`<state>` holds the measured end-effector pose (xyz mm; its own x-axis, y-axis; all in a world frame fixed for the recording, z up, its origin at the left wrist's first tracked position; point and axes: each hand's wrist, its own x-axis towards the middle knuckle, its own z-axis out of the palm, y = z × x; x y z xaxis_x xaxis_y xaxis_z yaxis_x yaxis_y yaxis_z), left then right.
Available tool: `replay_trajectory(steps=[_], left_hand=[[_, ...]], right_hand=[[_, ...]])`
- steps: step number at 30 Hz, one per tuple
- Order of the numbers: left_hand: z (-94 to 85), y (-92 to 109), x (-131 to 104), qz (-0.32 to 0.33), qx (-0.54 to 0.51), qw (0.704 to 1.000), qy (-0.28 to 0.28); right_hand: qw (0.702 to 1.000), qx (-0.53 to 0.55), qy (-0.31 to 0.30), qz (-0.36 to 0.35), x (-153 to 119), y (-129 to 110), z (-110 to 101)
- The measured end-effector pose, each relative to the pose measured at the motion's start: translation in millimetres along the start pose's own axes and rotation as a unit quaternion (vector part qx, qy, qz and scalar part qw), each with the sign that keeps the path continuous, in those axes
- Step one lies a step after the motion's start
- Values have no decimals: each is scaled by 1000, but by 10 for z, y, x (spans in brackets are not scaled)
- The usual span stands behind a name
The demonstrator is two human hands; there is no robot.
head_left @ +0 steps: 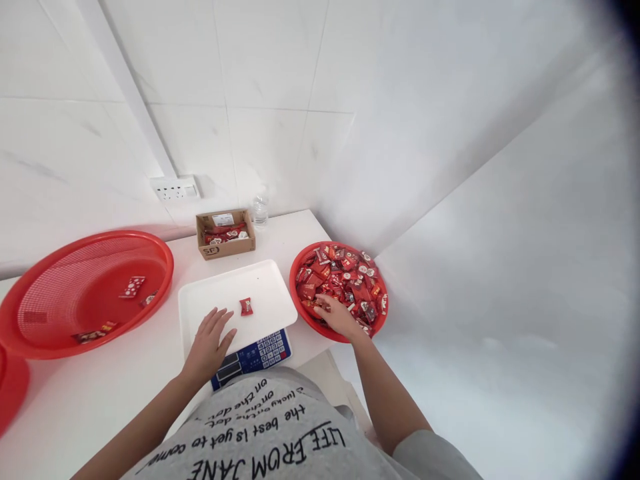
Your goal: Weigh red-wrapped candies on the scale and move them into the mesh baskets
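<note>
A white tray [270, 283] lies on top of a scale with a blue keypad panel [257, 355]. One small red packet [246, 307] rests on the tray. My left hand [207, 343] is over the tray's front left part, fingers spread and holding nothing, to the left of the packet. On the right, a round red basket [293, 280] is full of red wrapped packets [350, 273]. My right hand [337, 316] reaches over the front of these packets, its fingers apart, with nothing visibly gripped.
A larger red basket [50, 277] with a few packets stands at the left, part of another red container [13, 387] below it. Behind the tray are a cardboard box [230, 248] of packets and a clear bottle [261, 209]. Walls border the table.
</note>
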<state>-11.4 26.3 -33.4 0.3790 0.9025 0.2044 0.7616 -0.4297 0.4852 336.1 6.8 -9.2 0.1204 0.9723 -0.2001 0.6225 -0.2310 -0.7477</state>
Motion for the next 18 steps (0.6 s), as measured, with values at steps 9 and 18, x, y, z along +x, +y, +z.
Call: replay_trajectory(steps=[9, 18], left_hand=[[-59, -9, -63, -10, -13, 1000, 11], [-46, 77, -54, -31, -27, 999, -10]], right_hand=[[946, -280, 55, 156, -280, 640, -356], [949, -272, 135, 79, -97, 664, -42]])
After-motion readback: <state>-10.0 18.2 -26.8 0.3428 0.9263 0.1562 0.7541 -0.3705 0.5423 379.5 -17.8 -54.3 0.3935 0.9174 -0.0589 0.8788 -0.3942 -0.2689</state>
